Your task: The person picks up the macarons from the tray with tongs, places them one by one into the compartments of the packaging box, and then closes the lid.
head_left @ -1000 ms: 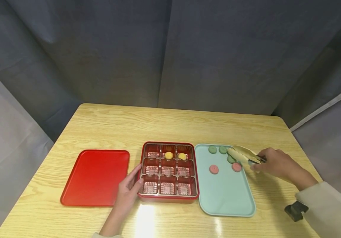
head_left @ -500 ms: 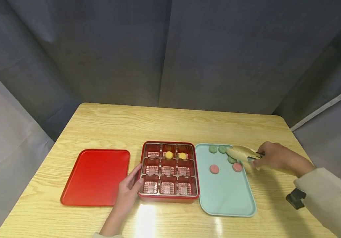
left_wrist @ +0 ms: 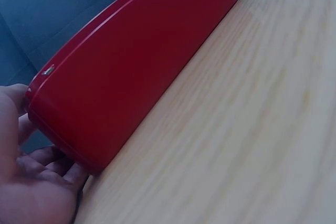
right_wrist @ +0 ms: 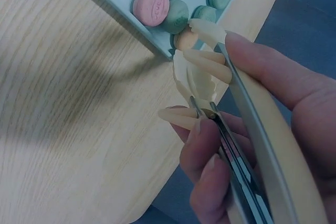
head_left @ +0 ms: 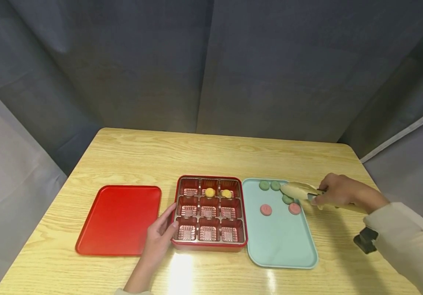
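Observation:
My right hand (head_left: 338, 192) grips cream-headed tongs (right_wrist: 197, 80) over the far right corner of the mint tray (head_left: 279, 246). Between the tong heads shows a yellow-orange macaron (right_wrist: 185, 40), partly covered by them. Close by lie a pink macaron (right_wrist: 151, 6) and a green macaron (right_wrist: 176, 17). My left hand (head_left: 158, 235) holds the left side of a red box (head_left: 211, 247), thumb at its rim and fingers against its wall. The box's insert has several compartments; one yellow macaron (head_left: 209, 192) and another yellow macaron (head_left: 226, 193) sit in the back row.
A flat red tray (head_left: 119, 221) lies left of the box. Two more green macarons, one of them this green macaron (head_left: 264, 185), stand along the mint tray's back edge. Another pink macaron (head_left: 266, 209) is nearer its middle. Dark curtains (head_left: 196, 65) hang behind the wooden table (head_left: 211, 153).
The tong heads have come closer together over the tray corner, and my right hand has shifted slightly up. My left hand and the box have stayed put.

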`<state>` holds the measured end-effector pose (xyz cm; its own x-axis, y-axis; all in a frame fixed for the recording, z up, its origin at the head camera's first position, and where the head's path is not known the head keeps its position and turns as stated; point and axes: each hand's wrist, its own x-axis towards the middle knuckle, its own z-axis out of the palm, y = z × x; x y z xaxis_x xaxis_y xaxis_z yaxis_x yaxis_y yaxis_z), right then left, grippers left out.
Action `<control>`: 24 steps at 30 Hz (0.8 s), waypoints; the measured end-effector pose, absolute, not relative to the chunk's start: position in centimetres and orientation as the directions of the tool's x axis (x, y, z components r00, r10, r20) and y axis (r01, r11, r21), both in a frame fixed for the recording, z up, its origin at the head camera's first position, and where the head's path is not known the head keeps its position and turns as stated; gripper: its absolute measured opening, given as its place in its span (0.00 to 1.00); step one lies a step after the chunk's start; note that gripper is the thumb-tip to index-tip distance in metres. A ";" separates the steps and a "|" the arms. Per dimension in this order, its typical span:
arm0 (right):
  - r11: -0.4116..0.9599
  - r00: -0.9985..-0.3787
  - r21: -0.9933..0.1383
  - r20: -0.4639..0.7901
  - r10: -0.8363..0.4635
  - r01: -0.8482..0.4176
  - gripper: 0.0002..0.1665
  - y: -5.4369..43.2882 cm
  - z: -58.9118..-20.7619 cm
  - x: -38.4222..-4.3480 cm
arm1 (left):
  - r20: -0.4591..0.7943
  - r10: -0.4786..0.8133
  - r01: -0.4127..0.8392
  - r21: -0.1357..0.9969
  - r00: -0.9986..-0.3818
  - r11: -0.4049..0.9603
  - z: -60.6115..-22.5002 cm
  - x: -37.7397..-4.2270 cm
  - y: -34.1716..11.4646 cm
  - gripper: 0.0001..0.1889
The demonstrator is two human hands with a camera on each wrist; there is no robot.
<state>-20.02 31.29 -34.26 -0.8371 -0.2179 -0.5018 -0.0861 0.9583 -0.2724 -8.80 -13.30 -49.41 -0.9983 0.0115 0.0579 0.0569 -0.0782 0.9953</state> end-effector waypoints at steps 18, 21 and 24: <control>0.899 -0.887 -0.419 -0.358 -0.292 -0.127 0.16 29.5 -32.9 -18.2 | 0.071 0.014 0.069 0.994 -0.997 -0.083 -49.5 -8.8 -13.2 0.27; 0.899 -0.900 -0.414 -0.323 -0.294 -0.145 0.16 28.5 -32.6 -18.0 | 0.073 0.011 0.072 0.994 -0.997 -0.076 -49.5 -8.8 -13.2 0.27; 0.894 -0.907 -0.419 -0.295 -0.300 -0.160 0.19 27.2 -32.6 -17.7 | 0.069 0.007 0.068 0.995 -0.998 -0.072 -49.4 -8.8 -13.2 0.27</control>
